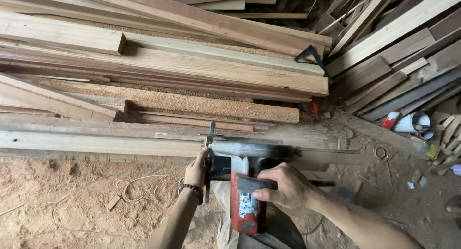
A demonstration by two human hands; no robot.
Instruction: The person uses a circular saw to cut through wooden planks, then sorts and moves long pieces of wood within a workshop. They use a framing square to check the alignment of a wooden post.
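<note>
In the head view, the right hand (283, 186) is closed around the black handle of a red and grey handheld circular saw (245, 181), with the fingers wrapped over the grip. The left hand (196, 172), which wears a dark beaded bracelet (192, 189) on the wrist, presses on the front left side of the saw; its fingers are curled against the machine near a black metal guide bar (210, 148). The saw sits on a long pale wooden plank (96, 144) that lies across the lower middle of the picture, and a blurred spray of sawdust (307, 136) goes to the right from the blade. On the red body of the saw there is a white rectangular label (246, 204) with dark print, too small to make out. Behind the plank is a big stack of rough wooden boards (168, 71), and a black metal square (312, 54) rests on its right end. On the sandy ground at the right lie a red and white can (391, 119) and a white cylindrical container (414, 123), close beside each other.
</note>
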